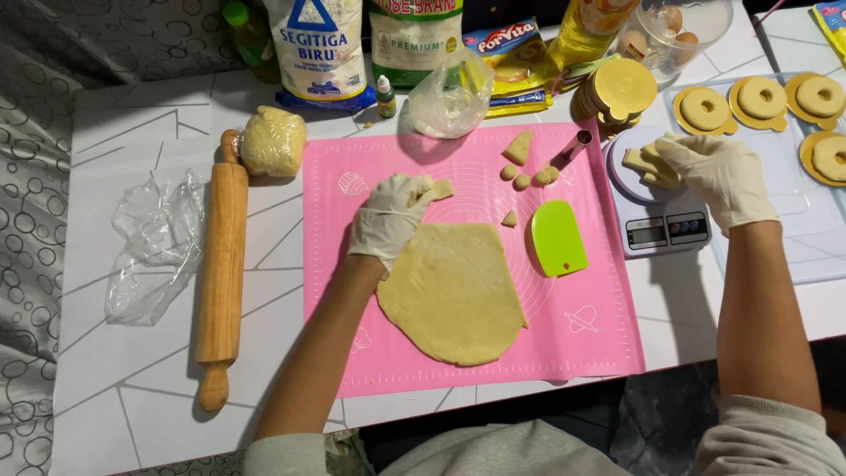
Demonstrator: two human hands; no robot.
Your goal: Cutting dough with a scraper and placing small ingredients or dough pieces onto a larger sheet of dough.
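Note:
A flat sheet of pale dough (454, 295) with a straight cut top edge lies on a pink silicone mat (582, 344). My left hand (388, 220), in a white glove, pinches a small cut dough piece (441, 189) just above the sheet's top left corner. My right hand (718, 174), also gloved, rests on dough strips (641, 164) piled on a small white kitchen scale (661, 225) to the right of the mat. Several small dough scraps (526, 174) lie on the mat's upper part near a green plastic scraper (558, 238).
A wooden rolling pin (220, 264), a wrapped dough ball (272, 141) and crumpled plastic (154, 247) lie left of the mat. Flour bags (317, 53), a small metal cutter (577, 144), yellow paper discs (621, 88) and ring-shaped dough pieces (762, 99) on a tray stand behind and right.

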